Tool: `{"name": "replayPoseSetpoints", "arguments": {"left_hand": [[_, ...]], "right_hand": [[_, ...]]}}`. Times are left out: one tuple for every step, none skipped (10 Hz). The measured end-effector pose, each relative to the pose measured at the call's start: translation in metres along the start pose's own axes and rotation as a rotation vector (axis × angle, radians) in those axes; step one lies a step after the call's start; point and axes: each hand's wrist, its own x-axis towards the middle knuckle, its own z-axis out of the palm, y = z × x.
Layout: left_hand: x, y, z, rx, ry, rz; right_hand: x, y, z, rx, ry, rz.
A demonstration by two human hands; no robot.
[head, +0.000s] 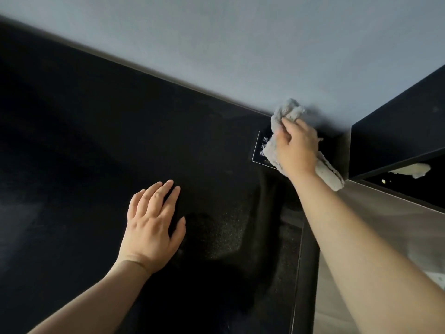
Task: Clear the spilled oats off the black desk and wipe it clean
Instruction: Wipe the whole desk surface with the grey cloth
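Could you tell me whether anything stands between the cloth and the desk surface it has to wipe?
The right hand grips the cloth at the far corner of the desk, partly over a small sign. The left hand rests flat on the desk. Nothing else visible blocks it.

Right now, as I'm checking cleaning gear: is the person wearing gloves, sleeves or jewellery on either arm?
No. The left hand and right hand are bare: no gloves, rings or watch show. The left forearm and right forearm are uncovered, sleeveless to the frame edge.
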Motion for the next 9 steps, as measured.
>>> {"name": "replayPoseSetpoints", "arguments": {"left_hand": [[0.002,-0.001,0.002,-0.006,0.011,0.008],[0.007,-0.003,0.005,-0.007,0.018,-0.004],[0.005,-0.006,0.009,0.004,0.003,0.001],[0.012,-0.012,0.006,0.024,0.009,0.001],[0.013,-0.008,0.006,0.021,0.007,-0.006],[0.008,-0.006,0.007,0.025,0.01,0.004],[0.013,-0.008,0.003,0.019,0.028,0.01],[0.011,-0.005,0.005,0.013,0.035,0.011],[0.01,-0.008,0.007,0.025,0.048,0.008]], "right_hand": [[0.014,-0.003,0.027,-0.253,-0.112,0.089],[-0.012,-0.012,0.03,-0.214,-0.026,-0.061],[-0.087,-0.016,0.03,-0.098,-0.037,-0.195],[-0.155,-0.033,0.026,0.01,-0.069,-0.218],[-0.173,-0.032,0.006,0.151,-0.081,-0.22],[-0.132,-0.024,-0.012,0.18,0.063,-0.152],[-0.076,-0.014,0.0,0.02,0.044,-0.005],[-0.07,-0.01,0.025,-0.263,-0.043,0.045],[-0.099,-0.023,0.029,-0.205,-0.044,-0.06]]}}
